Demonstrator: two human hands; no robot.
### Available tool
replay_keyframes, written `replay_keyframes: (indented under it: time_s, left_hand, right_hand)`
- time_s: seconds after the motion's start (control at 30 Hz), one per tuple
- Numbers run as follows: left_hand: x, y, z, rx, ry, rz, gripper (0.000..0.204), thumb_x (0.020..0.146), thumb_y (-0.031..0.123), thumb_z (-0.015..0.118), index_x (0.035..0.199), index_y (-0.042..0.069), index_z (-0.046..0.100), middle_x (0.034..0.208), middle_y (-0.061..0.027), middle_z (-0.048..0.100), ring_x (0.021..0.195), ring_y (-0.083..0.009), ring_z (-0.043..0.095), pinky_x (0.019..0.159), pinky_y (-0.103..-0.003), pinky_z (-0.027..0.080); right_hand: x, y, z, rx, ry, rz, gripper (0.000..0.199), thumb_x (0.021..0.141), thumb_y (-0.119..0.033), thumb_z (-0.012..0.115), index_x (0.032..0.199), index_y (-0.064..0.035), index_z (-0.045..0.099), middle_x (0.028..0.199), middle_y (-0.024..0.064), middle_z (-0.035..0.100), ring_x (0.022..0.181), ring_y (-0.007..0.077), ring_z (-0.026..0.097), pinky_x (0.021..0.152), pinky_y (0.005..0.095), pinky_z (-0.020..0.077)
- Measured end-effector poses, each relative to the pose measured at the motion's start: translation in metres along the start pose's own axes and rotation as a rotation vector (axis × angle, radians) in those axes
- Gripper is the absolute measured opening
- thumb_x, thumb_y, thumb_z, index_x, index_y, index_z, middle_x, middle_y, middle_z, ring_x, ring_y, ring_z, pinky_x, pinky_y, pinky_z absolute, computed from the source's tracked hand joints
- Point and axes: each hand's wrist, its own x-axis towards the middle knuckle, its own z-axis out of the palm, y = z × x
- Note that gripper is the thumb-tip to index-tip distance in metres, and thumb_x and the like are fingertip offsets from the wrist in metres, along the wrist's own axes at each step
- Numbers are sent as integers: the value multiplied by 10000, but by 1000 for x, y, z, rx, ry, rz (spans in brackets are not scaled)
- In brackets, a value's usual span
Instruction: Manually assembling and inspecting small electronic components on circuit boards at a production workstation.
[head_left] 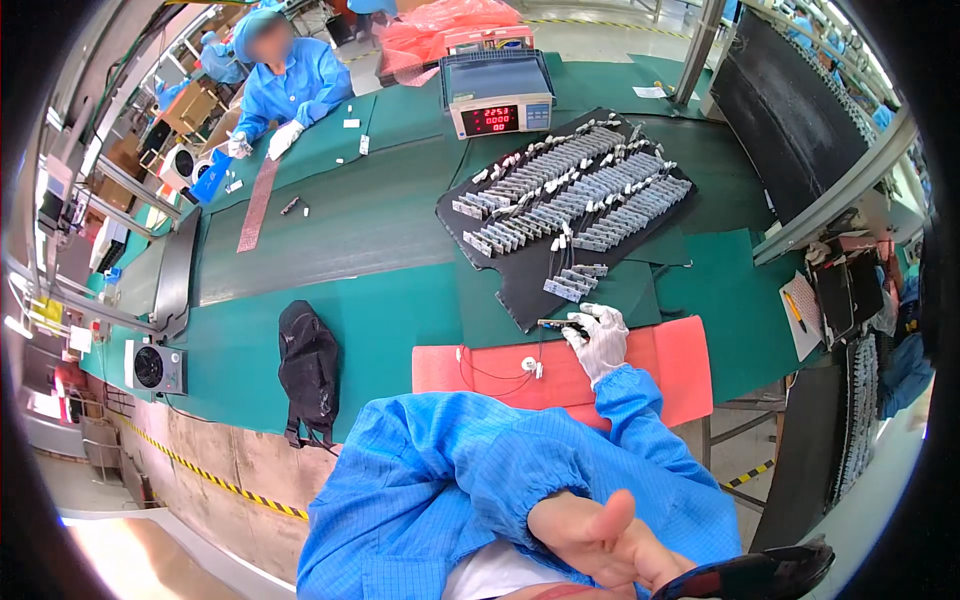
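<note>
My right hand [603, 343], in a white glove, pinches a small thin circuit board [556, 323] edge-on over the near side of the table. Thin dark wires run below it to a white connector [530, 366] on the pink mat [640, 372]. My bare left hand [612, 542] is raised close to the camera, its thumb spread from the fingers. Those fingertips reach a glossy black curved object [750, 575], which partly hides them. Just beyond my right hand, several grey modules [575, 283] with white plugs lie at the near end of a black board [515, 295].
Rows of similar modules [590, 190] fill the black board. Behind it stands a meter with red digits [497, 95]. A black bag [308, 365] and a small fan unit [155, 368] sit on the left. Across the table a co-worker [295, 85] in blue handles small parts.
</note>
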Motion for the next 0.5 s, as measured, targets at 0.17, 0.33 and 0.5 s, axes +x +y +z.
replay_keyframes:
  time_s: [0.17,0.33,0.5]
  left_hand:
    - [-3,2,-2,81,66,22,585,914,444,496,1311,38,358,1328,-136,373,1195,-260,391,989,-423,281]
    - [-3,28,1,166,121,49,567,915,477,468,1244,20,411,1255,-135,415,1126,-245,429,935,-396,326]
    - [-5,19,-3,245,160,65,572,917,511,441,1177,1,464,1183,-133,457,1057,-231,467,881,-369,370]
  right_hand:
    - [0,0,1,1,-1,2,249,658,-204,767,891,-150,697,1014,21,598,1004,249,525,868,394,440]
    - [1,-1,0,-12,8,-2,245,657,-207,769,884,-148,699,1002,21,604,997,249,528,863,392,445]
    - [1,-2,-3,-32,-3,13,254,655,-205,771,891,-141,702,1011,26,609,1000,250,527,864,393,447]
